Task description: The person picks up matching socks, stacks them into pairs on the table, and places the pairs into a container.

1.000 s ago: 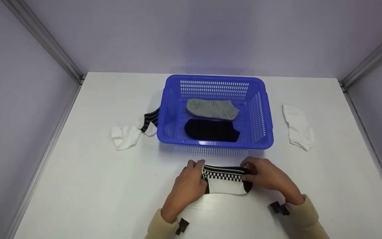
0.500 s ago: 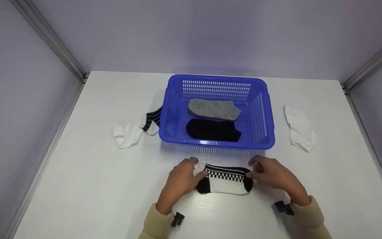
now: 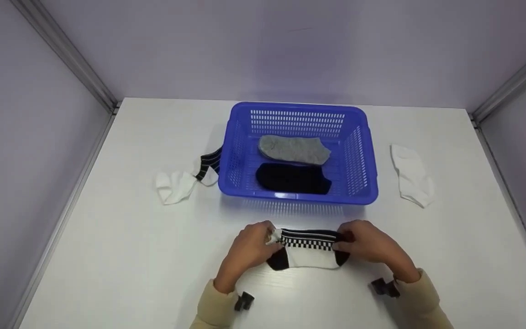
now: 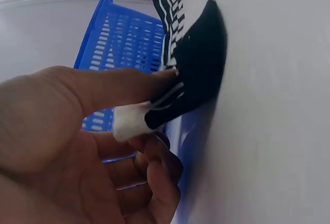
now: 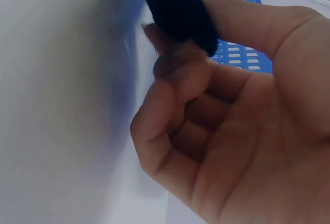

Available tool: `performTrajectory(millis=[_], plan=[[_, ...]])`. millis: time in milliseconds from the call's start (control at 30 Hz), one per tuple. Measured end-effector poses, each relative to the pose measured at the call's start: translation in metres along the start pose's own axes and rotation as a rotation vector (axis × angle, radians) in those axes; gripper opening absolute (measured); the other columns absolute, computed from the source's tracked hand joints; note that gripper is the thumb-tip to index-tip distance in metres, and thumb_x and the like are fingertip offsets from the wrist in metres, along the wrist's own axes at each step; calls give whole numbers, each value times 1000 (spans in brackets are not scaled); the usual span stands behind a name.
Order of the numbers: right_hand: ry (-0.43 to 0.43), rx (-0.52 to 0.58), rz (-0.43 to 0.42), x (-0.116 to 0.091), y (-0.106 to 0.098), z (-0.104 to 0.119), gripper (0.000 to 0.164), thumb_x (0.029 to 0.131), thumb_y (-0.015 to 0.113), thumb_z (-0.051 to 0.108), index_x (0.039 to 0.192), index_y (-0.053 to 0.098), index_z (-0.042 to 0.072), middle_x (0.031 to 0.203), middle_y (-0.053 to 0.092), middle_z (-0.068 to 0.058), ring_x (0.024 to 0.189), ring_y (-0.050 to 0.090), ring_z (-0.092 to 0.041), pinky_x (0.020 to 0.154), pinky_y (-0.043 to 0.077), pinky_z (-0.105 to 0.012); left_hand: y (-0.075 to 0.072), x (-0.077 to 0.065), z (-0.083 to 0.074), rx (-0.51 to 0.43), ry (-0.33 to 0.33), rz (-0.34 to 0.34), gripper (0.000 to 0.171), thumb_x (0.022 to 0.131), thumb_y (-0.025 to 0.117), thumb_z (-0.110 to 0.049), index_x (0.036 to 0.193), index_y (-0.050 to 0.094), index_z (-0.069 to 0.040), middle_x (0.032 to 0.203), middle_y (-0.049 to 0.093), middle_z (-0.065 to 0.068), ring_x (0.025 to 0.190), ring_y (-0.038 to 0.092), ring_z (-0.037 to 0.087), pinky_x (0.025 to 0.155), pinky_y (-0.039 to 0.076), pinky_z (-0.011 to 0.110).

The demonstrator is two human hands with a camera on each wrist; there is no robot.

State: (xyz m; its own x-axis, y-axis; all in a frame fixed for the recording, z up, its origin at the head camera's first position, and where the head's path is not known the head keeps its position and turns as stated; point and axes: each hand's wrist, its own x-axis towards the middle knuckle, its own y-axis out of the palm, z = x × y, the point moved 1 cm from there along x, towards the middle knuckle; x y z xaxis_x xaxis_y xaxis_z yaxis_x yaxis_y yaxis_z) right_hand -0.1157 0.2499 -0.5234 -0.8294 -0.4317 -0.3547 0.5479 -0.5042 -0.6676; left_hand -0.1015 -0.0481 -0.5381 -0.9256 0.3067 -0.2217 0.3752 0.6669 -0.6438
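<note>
A white ankle sock (image 3: 311, 257) with black heel and toe, black stripes and a checkered band is stretched sideways between my hands in front of the basket. My left hand (image 3: 250, 246) pinches its cuff end between thumb and fingers; the left wrist view shows the white cuff (image 4: 131, 123) under the thumb and the black heel (image 4: 198, 59) beyond. At the other end, my right hand (image 3: 365, 242) pinches the black toe (image 5: 180, 15), with the thumb on one side and curled fingers on the other. In both wrist views the sock hangs close over the white table.
A blue plastic basket (image 3: 297, 199) stands behind the sock, holding a grey sock (image 3: 294, 150) and a black sock (image 3: 292, 178). Left of it lie a crumpled white sock (image 3: 175, 187) and a black-striped sock (image 3: 210, 164). On the right lies another white sock (image 3: 412, 176).
Half a second ago the sock lay flat with both hands loosely at its ends. Now the right hand has come inward and grips the toe, while the left has closed on the cuff.
</note>
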Motion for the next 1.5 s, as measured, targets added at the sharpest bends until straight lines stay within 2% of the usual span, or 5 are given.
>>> performTrajectory(millis=[367,700,867,1167,1500], plan=[[-85,142,45,1,-4,-10,28,101,70,31,81,68,12,71,50,10,64,45,-4,60,38,-21,-27,-1,24,-287,-20,96,31,95,77,-26,113,69,-2,100,78,12,79,65,14,70,54,32],[-29,230,51,4,-2,-15,32,102,69,32,82,60,9,73,49,5,66,47,-8,61,42,-23,-24,-4,23,-99,-29,-7,27,97,75,-21,115,70,-1,89,75,6,75,63,12,75,54,36],[-10,269,43,3,-1,-13,27,102,70,30,93,63,6,81,65,-6,73,64,-17,66,55,-29,-26,-8,15,10,-17,-102,27,98,72,-23,116,70,-2,88,66,6,74,55,15,70,49,35],[-59,332,-9,1,-3,-2,21,106,59,16,113,67,-2,103,71,-14,88,67,-17,78,59,-29,-14,-10,-11,-212,145,62,30,105,64,-27,124,68,-4,98,73,2,82,64,8,80,55,28],[-117,536,-57,-9,4,40,33,112,50,33,109,60,1,103,57,-6,99,61,-15,95,57,-28,8,-16,-37,-244,27,45,76,104,56,-59,151,51,-1,123,76,12,105,76,17,90,62,37]])
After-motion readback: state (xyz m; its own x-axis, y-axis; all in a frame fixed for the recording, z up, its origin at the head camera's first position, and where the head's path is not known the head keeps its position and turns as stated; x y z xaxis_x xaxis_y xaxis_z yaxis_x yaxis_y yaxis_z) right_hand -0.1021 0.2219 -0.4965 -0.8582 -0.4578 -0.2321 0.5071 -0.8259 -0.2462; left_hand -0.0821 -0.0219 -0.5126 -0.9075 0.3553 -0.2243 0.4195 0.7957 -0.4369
